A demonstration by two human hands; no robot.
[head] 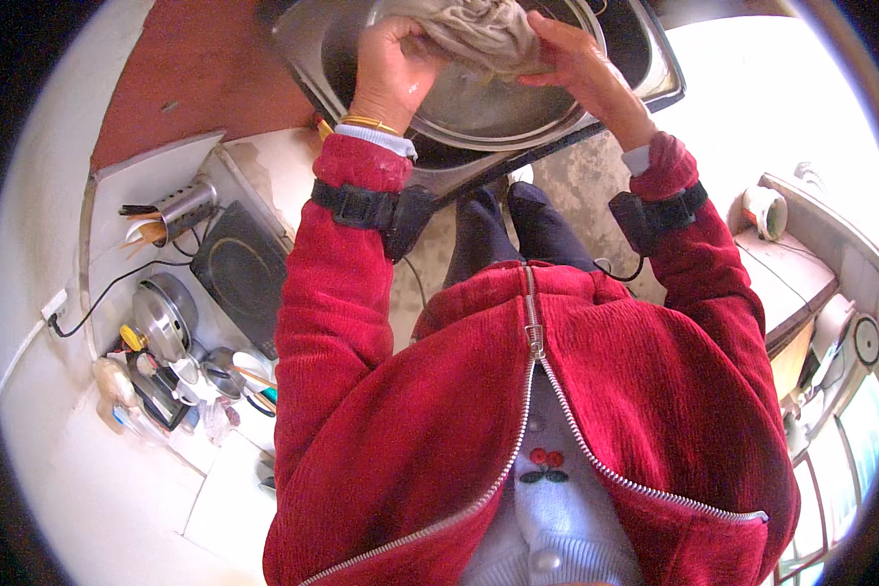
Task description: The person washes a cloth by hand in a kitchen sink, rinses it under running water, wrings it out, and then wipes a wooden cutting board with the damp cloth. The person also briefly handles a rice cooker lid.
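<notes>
A wet-looking grey-beige cloth [476, 33] is bunched between my two hands, above a round metal basin [476, 110]. My left hand [399, 69] grips the cloth's left end with curled fingers, and water shines on its skin. At the cloth's right end my right hand [575, 66] presses it between thumb and fingers. The basin rests in a dark-edged sink [425, 176], and its bottom looks wet. The top of the cloth is cut off by the picture's edge.
Left of me, a black induction cooktop [238, 271], a perforated metal utensil holder [190, 209] and a metal pot lid [162, 315] are on a white counter. On the right a white tub [765, 212] lies by a ledge.
</notes>
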